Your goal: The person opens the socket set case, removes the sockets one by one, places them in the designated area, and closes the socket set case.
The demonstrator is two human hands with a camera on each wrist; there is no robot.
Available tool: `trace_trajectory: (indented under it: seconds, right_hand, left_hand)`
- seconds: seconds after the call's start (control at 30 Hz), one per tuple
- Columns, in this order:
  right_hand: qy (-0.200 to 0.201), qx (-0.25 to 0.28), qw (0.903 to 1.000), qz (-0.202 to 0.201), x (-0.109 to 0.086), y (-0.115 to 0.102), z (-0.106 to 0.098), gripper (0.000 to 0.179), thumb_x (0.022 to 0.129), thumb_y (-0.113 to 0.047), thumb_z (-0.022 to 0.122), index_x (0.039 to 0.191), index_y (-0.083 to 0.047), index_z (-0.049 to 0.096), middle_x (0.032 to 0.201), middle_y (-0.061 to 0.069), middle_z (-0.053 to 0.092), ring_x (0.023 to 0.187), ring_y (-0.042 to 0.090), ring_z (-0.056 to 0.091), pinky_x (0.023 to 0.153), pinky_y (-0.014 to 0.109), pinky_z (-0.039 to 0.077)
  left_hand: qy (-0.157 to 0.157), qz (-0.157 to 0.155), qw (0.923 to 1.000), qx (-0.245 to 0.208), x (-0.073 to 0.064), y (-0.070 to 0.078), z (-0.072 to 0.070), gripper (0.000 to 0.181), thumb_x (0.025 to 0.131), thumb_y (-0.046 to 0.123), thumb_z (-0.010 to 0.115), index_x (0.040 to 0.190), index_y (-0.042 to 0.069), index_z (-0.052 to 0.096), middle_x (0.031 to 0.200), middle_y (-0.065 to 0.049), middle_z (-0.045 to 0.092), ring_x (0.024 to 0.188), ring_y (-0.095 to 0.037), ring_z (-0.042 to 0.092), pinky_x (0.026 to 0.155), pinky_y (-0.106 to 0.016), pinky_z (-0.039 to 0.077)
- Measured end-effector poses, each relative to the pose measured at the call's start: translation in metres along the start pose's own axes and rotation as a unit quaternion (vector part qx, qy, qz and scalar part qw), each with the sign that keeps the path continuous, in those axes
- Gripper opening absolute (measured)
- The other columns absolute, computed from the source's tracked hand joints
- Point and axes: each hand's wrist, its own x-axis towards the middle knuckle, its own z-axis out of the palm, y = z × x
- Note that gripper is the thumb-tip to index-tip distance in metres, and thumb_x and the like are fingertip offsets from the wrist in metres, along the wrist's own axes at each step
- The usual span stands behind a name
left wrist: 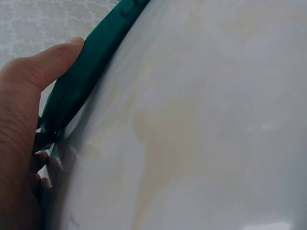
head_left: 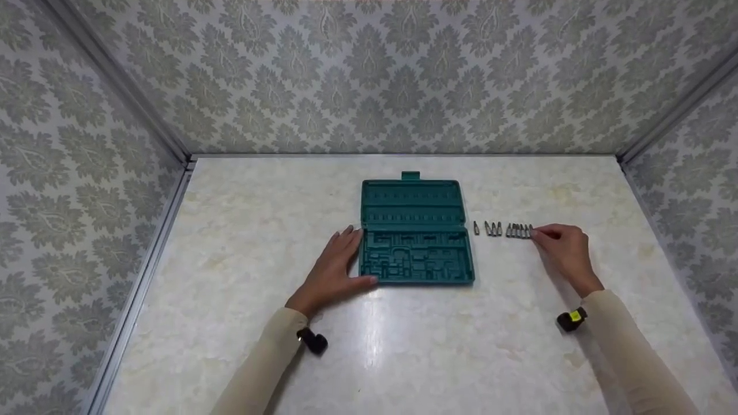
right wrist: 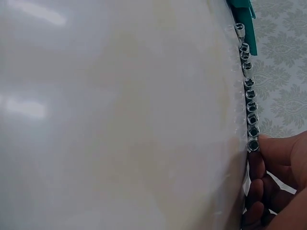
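Note:
A green plastic case point(head_left: 410, 226) lies unfolded on the table, its lid laid back and its moulded lower half nearer me. My left hand point(head_left: 337, 269) rests at the lower half's left front corner, fingers stretched along the side and thumb point(left wrist: 67, 52) against the front edge. To the right of the case stretches a row of small metal sockets point(head_left: 493, 229), one apart at the left and the others in two clusters. At the row's right end my right hand point(head_left: 562, 251) pinches the last socket point(right wrist: 253, 145) between thumb and fingers. Their openings show in the right wrist view.
The pale marbled table point(head_left: 248, 202) extends around the case. Patterned walls point(head_left: 369, 75) rise behind it and at both sides. A latch tab point(head_left: 410, 175) sticks out from the lid's far edge. Each wrist wears a small black camera point(head_left: 314, 341).

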Motion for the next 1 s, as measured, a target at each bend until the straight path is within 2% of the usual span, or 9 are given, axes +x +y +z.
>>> trace_trajectory:
  seconds: [0.23,0.33,0.5,0.63,0.83,1.0]
  right_hand:
    - [-0.008,0.021,0.9997,0.008,0.002,-0.005,-0.008,0.045,0.109,-0.042,0.071,0.127,-0.001,0.08,0.12,0.017,0.078,0.098,0.018,0.067,0.072,0.017,0.053]
    - [-0.008,0.027,0.9996,0.005,0.004,-0.01,-0.009,0.049,0.108,-0.045,0.07,0.127,-0.001,0.08,0.12,0.017,0.077,0.098,0.017,0.066,0.073,0.017,0.052]
    - [-0.006,0.039,0.9984,-0.039,0.01,-0.023,-0.005,0.047,0.107,-0.045,0.072,0.126,-0.004,0.081,0.119,0.016,0.078,0.097,0.017,0.067,0.074,0.017,0.052]
    - [-0.011,0.036,0.996,-0.082,0.017,-0.035,0.001,0.042,0.108,-0.04,0.073,0.127,-0.004,0.08,0.118,0.015,0.078,0.099,0.017,0.066,0.075,0.017,0.052]
    - [-0.031,0.036,0.9891,-0.139,0.027,-0.055,0.015,0.037,0.109,-0.03,0.072,0.128,0.001,0.078,0.116,0.016,0.078,0.102,0.02,0.063,0.082,0.026,0.048]
    - [-0.049,0.049,0.9823,-0.174,0.035,-0.068,0.025,0.034,0.109,-0.024,0.073,0.129,0.003,0.077,0.115,0.018,0.077,0.101,0.02,0.063,0.081,0.025,0.048]
  left_hand:
    - [-0.008,-0.004,1.0,0.0,0.003,0.003,-0.002,0.12,0.088,0.085,0.069,0.178,0.028,0.016,0.185,0.005,0.015,0.17,-0.012,0.004,0.139,-0.043,0.005]
    - [-0.01,-0.012,0.9999,-0.005,0.002,0.004,-0.002,0.119,0.087,0.085,0.069,0.178,0.03,0.016,0.185,0.006,0.013,0.171,-0.014,0.003,0.138,-0.045,0.006]
    - [-0.007,-0.026,0.9996,-0.011,0.0,0.003,0.0,0.119,0.086,0.085,0.07,0.178,0.034,0.015,0.185,0.008,0.012,0.171,-0.017,0.003,0.138,-0.05,0.009]
    - [-0.005,-0.032,0.9993,-0.016,0.0,0.002,0.0,0.121,0.085,0.086,0.071,0.178,0.033,0.015,0.185,0.008,0.012,0.171,-0.017,0.002,0.138,-0.051,0.01]
    - [-0.001,-0.028,0.9993,-0.024,0.0,0.001,0.0,0.121,0.085,0.084,0.074,0.179,0.032,0.017,0.185,0.007,0.014,0.171,-0.016,0.003,0.138,-0.05,0.009]
    - [0.002,-0.02,0.9995,-0.023,0.002,0.002,0.001,0.119,0.085,0.082,0.075,0.178,0.034,0.018,0.185,0.007,0.016,0.171,-0.015,0.005,0.138,-0.049,0.009]
